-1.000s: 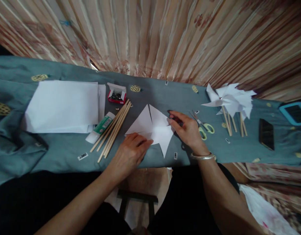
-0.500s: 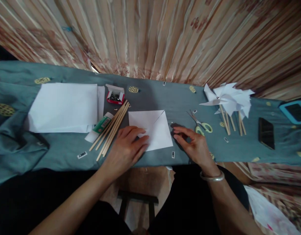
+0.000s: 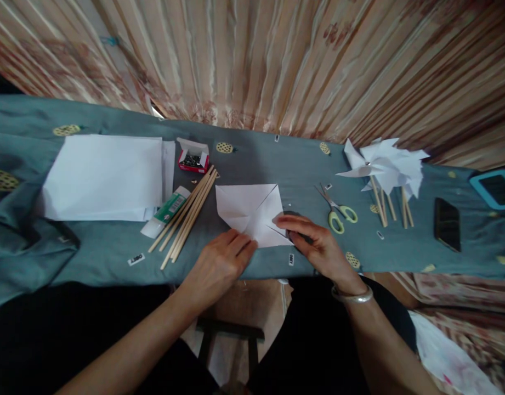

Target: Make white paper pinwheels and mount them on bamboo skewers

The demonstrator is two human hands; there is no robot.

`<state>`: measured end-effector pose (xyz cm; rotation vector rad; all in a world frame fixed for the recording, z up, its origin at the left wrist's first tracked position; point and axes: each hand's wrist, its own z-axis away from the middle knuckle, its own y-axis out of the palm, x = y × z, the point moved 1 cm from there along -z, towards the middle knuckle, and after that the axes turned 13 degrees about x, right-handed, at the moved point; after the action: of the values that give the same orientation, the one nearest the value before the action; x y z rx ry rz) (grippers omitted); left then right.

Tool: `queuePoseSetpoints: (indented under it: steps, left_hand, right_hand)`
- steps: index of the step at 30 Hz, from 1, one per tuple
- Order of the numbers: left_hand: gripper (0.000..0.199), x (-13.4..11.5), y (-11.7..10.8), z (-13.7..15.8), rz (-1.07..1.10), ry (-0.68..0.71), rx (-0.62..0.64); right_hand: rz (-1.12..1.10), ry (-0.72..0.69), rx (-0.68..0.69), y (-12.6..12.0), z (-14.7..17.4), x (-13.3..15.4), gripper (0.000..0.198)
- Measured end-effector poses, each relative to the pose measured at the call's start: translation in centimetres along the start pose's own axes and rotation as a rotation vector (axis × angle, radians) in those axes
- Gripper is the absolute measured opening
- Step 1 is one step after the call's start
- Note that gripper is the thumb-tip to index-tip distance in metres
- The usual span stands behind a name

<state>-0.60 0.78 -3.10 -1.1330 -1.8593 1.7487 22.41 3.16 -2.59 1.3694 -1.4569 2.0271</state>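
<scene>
A square sheet of white paper [image 3: 262, 200] with cut slits running in from its corners lies in front of me. My left hand [image 3: 227, 255] is closed on its lower left part, which curls up and inward. At the lower right, beside a slit, my right hand [image 3: 310, 238] has thumb and fingers closed on the sheet's edge; the fingers partly hide this corner. Green-handled scissors [image 3: 336, 211] lie with blades parted, just beyond my right hand. Several wooden sticks [image 3: 190, 216] are left of the sheet.
A paper stack [image 3: 104, 178], a green-and-white glue tube [image 3: 166, 211] and an open red box of small metal pieces [image 3: 193, 159] are on the left. Paper pinwheels [image 3: 390, 167] on sticks, a dark phone [image 3: 447, 224] and a blue-framed device [image 3: 497, 189] lie right. A curtain [image 3: 244, 66] hangs behind.
My left hand has moved down and slightly right, and the sheet's lower left part now bends up. My right hand has come left from the cloth onto the sheet's right edge.
</scene>
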Motion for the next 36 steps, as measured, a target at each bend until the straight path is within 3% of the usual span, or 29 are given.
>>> queuePoseSetpoints:
  steps: [9, 18, 22, 28, 36]
  left_hand:
    - [0.014, 0.2, -1.1, 0.8, 0.042, -0.022, -0.016]
    - [0.012, -0.6, -0.5, 0.8, 0.147, -0.022, 0.001]
    - [0.023, -0.8, 0.1, 0.9, 0.17, -0.006, -0.049]
    - [0.029, -0.9, 0.9, 1.0, 0.235, 0.001, 0.003]
    - [0.029, -0.8, 1.2, 0.8, 0.287, -0.022, 0.006]
  right_hand:
    - [-0.177, 0.006, 0.217, -1.3, -0.1, 0.9, 0.024]
    - [-0.179, 0.02, 0.04, 1.0, -0.9, 1.5, 0.007]
    - [-0.027, 0.043, -0.057, 1.7, -1.4, 1.6, 0.005]
    - [0.241, 0.049, -0.074, 2.5, -1.5, 2.4, 0.008]
    - [0.349, 0.084, -0.118, 3.1, -1.7, 2.9, 0.008]
